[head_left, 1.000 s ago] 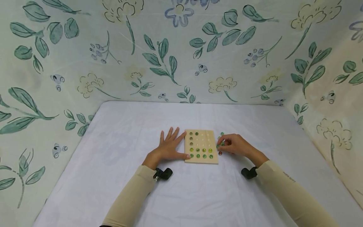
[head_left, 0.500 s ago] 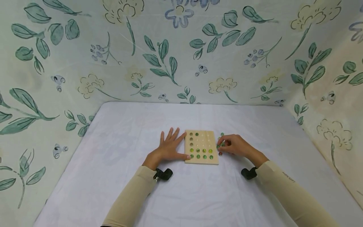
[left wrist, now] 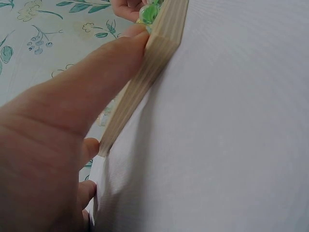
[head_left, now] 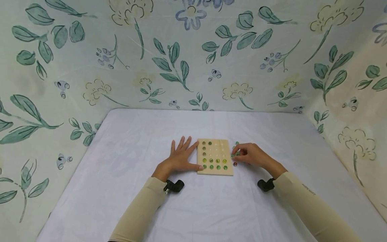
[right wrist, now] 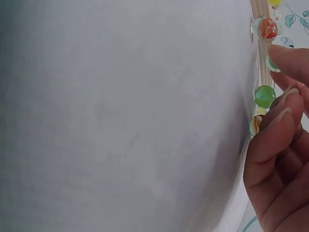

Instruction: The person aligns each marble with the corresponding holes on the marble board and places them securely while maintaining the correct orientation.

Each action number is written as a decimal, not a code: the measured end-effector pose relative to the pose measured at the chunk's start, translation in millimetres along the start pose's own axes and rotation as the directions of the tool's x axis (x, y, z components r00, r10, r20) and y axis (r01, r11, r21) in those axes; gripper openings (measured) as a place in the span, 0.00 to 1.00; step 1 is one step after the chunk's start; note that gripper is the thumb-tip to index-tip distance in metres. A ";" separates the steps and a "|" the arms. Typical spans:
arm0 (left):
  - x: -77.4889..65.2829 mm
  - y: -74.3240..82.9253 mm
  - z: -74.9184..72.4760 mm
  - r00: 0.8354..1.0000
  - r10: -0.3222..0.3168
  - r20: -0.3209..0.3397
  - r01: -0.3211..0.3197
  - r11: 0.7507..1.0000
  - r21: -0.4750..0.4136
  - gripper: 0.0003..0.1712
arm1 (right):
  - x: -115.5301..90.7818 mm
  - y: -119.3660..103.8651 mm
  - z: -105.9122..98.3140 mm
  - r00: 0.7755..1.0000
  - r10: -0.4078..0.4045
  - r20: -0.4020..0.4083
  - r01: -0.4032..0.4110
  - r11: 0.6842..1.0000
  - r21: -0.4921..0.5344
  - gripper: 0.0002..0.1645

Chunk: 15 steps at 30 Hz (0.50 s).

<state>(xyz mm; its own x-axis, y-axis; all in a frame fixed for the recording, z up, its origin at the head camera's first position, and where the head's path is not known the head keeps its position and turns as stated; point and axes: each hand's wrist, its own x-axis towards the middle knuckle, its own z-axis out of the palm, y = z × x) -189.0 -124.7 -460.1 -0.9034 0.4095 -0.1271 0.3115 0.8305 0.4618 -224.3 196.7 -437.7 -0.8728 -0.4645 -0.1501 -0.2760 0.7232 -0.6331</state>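
Note:
A pale wooden board with rows of round hollows lies on the white cloth. Green marbles fill its nearest row and yellow marbles the row behind; darker ones stand along the left column and at the back. My left hand is spread flat at the board's left side, its thumb over the near corner, index fingertip at the far corner. Beyond the right edge, my right hand pinches a green-and-clear marble between thumb and index finger, partly hidden by the thumb. Its other fingers are curled.
Loose marbles lie along the board's right edge: a red one nearest me, a green one and an orange-striped one by the right fingers, another green one farther back. Leaf-patterned fabric rises behind the table.

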 end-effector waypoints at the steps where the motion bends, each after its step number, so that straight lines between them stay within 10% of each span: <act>1: -0.1 -0.4 0.1 1.000 0.001 -0.001 -0.001 1.000 0.000 0.62 | 0.2 0.1 -0.2 1.000 -0.001 -0.001 0.001 1.000 0.005 0.09; 15: 0.9 -2.3 2.0 1.000 -0.007 -0.001 0.007 1.000 0.007 0.63 | 4.7 -7.6 -4.5 1.000 0.008 -0.011 -0.007 1.000 0.019 0.08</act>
<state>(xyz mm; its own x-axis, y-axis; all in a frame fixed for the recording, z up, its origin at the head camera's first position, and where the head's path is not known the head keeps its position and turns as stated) -189.9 -125.4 -463.0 -0.9057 0.4037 -0.1297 0.3076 0.8360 0.4544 -228.1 191.4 -430.2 -0.8793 -0.4533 -0.1464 -0.2617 0.7166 -0.6465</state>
